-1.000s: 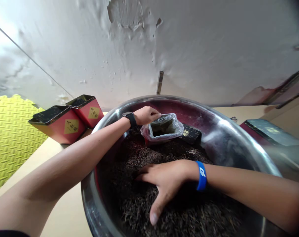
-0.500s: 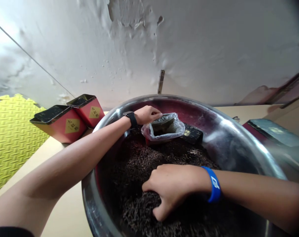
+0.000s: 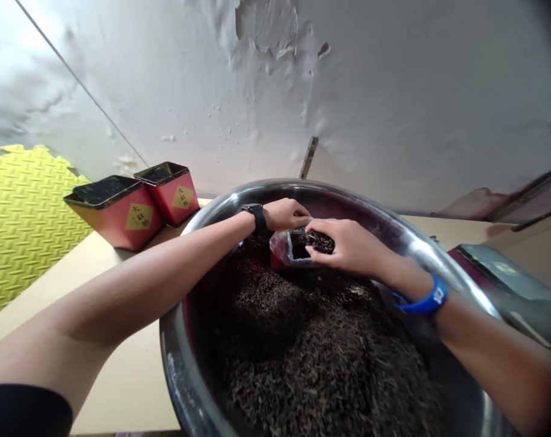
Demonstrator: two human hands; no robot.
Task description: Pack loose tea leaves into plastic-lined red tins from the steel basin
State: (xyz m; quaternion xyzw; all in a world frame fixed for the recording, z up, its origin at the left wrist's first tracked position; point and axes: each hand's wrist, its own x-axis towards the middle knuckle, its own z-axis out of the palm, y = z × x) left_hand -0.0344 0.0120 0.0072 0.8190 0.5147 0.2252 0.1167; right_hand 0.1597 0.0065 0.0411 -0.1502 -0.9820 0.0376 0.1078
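Note:
A large steel bowl [image 3: 198, 394] holds a heap of dark loose tea leaves [image 3: 321, 358]. At its far side stands a red tin lined with a clear plastic bag [image 3: 282, 250]. My left hand [image 3: 287, 213], with a black watch on the wrist, is closed on the bag's left rim. My right hand [image 3: 348, 246], with a blue wristband, is cupped round a handful of tea leaves right over the bag's mouth.
Two closed red tea tins [image 3: 121, 209] with yellow diamond labels stand on the beige table [image 3: 116, 376] to the left of the bowl. A dark-lidded box [image 3: 503, 273] lies at the right. A yellow foam mat [image 3: 25, 212] covers the far left. A peeling white wall rises behind.
My right hand scooped tea leaves from the middle of the bowl, closed on them and lifted them to the bag's mouth. My left hand stayed on the bag.

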